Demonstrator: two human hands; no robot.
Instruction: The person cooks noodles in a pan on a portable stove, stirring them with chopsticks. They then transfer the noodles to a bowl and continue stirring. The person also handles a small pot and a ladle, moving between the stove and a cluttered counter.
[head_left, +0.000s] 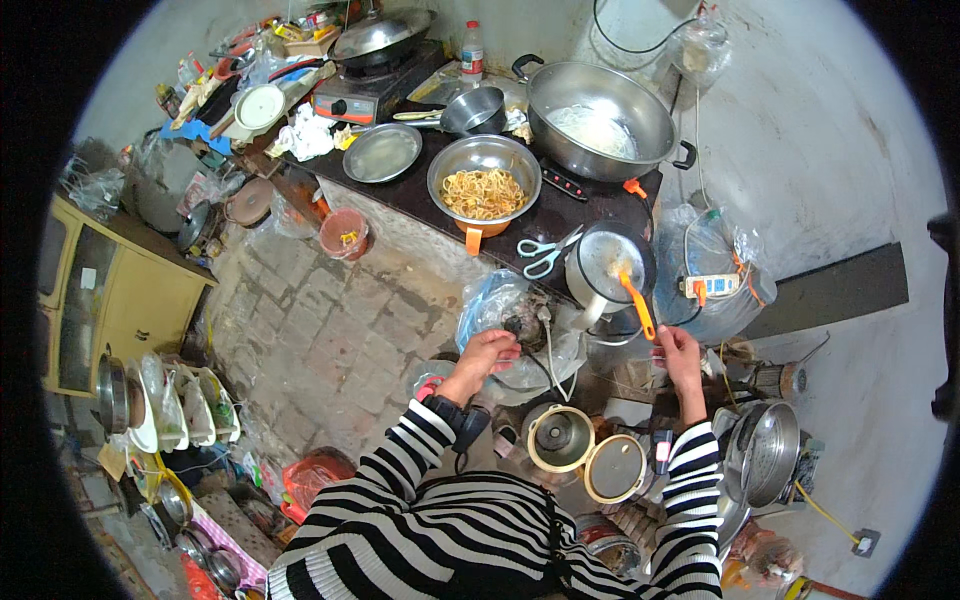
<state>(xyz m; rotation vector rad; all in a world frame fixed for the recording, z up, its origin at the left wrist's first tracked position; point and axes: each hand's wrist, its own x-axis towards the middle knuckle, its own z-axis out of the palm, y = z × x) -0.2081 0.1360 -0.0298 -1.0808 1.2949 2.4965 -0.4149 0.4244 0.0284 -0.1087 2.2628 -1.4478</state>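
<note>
My left hand (484, 358), fingers curled, hovers over clear plastic bags (487, 307) beside the counter. Nothing is plainly visible in it, though its palm is hidden. My right hand (681, 361) is at the end of an orange-handled utensil (637, 304); whether the fingers touch the handle is unclear. That utensil leans in a pale electric pot (592, 289) holding whitish contents. Light-blue-handled scissors (546, 255) lie to the pot's left. Behind them, a steel bowl (534, 176) of sauced noodles (484, 193) rests on an orange vessel (473, 238).
A large steel wok (652, 112) with pale noodles stands at the back right of the dark counter (390, 193). Nearby are a saucepan (474, 112), a metal plate (382, 154) and a stove (349, 105). A power strip (711, 286) hangs right; an open cooker (561, 409) sits below.
</note>
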